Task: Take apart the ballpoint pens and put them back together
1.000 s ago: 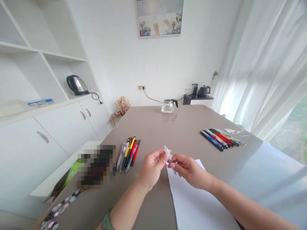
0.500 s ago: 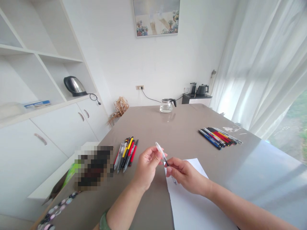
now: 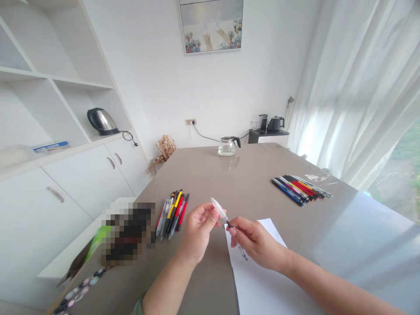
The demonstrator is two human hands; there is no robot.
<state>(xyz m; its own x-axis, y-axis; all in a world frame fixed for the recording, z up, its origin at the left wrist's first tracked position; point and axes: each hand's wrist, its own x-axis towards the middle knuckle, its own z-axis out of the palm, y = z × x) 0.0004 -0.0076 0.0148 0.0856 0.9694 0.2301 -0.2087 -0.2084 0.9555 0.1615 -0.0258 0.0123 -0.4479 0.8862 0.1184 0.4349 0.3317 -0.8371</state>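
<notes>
My left hand [image 3: 202, 227] pinches the clear, whitish cap end of a pen [image 3: 243, 252] between thumb and fingers. My right hand [image 3: 254, 238] is closed around the dark middle of the same pen, whose clear lower end pokes out beneath the fingers. Whether the cap sits fully on the barrel cannot be made out. Under my right hand lies a white sheet of paper [image 3: 265, 284]. Left of my hands is a bunch of mixed pens [image 3: 172, 214], red, yellow, black and clear. Farther off on the right, more pens [image 3: 300, 189] lie in a row.
A glass pot [image 3: 227, 146] with a black handle stands at the far end of the brown table [image 3: 203, 175]. Along the left edge are a blurred-out dark item [image 3: 129, 234] and a beaded strand [image 3: 82, 288]. White shreds [image 3: 316, 177] lie beyond the right-hand pens.
The right hand has shifted slightly right, and more of the pen's lower end shows below it. The left hand keeps its pinch on the cap end. The view has tilted a little.
</notes>
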